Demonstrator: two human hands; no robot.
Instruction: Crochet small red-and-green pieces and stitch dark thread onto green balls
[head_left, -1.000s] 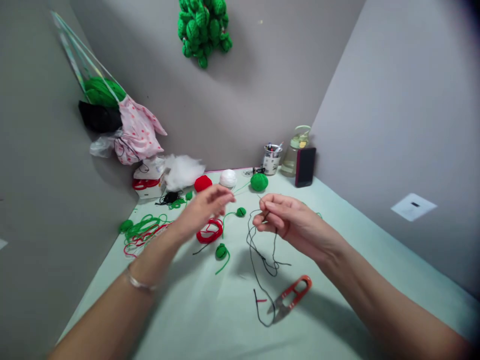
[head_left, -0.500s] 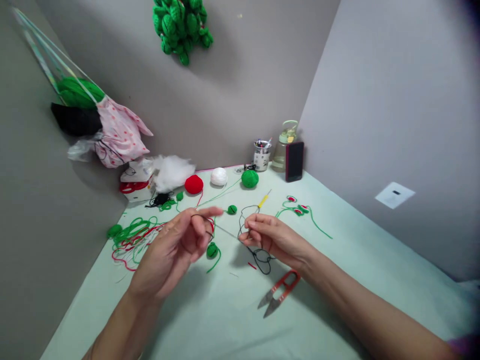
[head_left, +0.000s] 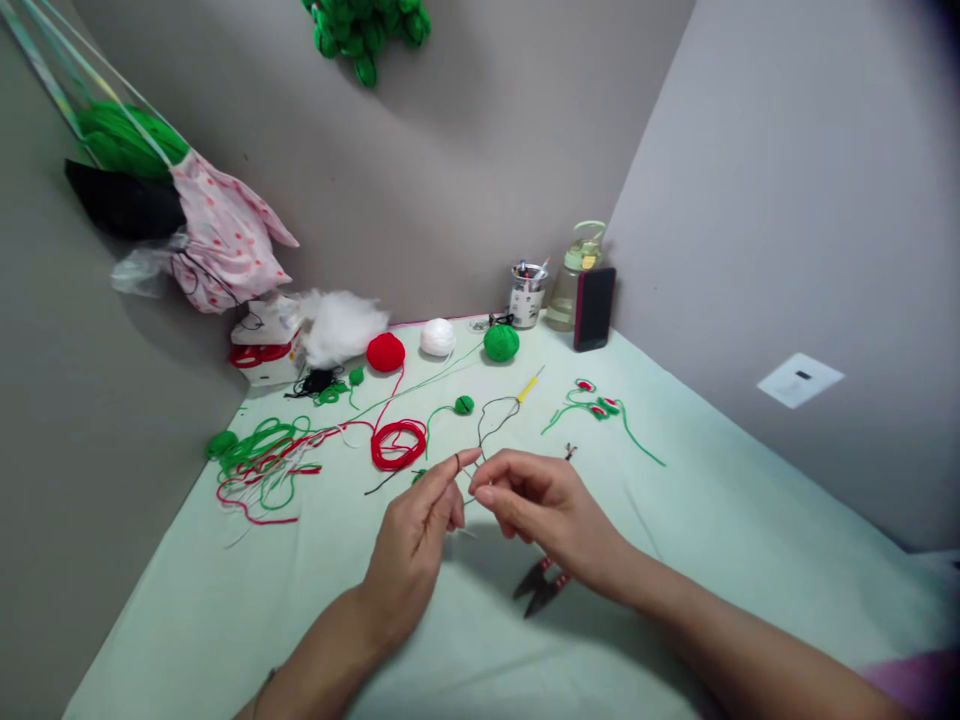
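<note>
Both hands meet over the front middle of the table. Black yarn (head_left: 487,410) loops across the tabletop and up to my fingers. One strand wraps the index finger of my left hand (head_left: 409,555), whose other fingers curl in. Close beside it on the right, my right hand (head_left: 559,505) pinches the yarn between thumb and fingertips; the exact grip is partly hidden. A yellow-handled crochet hook (head_left: 529,386) lies on the table beyond, by the yarn loop. Under my right hand, thread snips (head_left: 541,590) show only their blades. A small green ball (head_left: 419,476) is mostly hidden behind my left hand.
A red yarn coil (head_left: 399,445) and a tangle of green, red and white strands (head_left: 270,460) lie left. Red (head_left: 385,352), white (head_left: 437,338) and green (head_left: 501,343) yarn balls line the back. A phone (head_left: 595,309) leans against a bottle (head_left: 571,290). Small green-red pieces (head_left: 598,410) lie right.
My left hand has moved right and slightly down, bringing it against my right hand. The red coil now shows, and my right hand covers more of the snips. The view has tilted down slightly.
</note>
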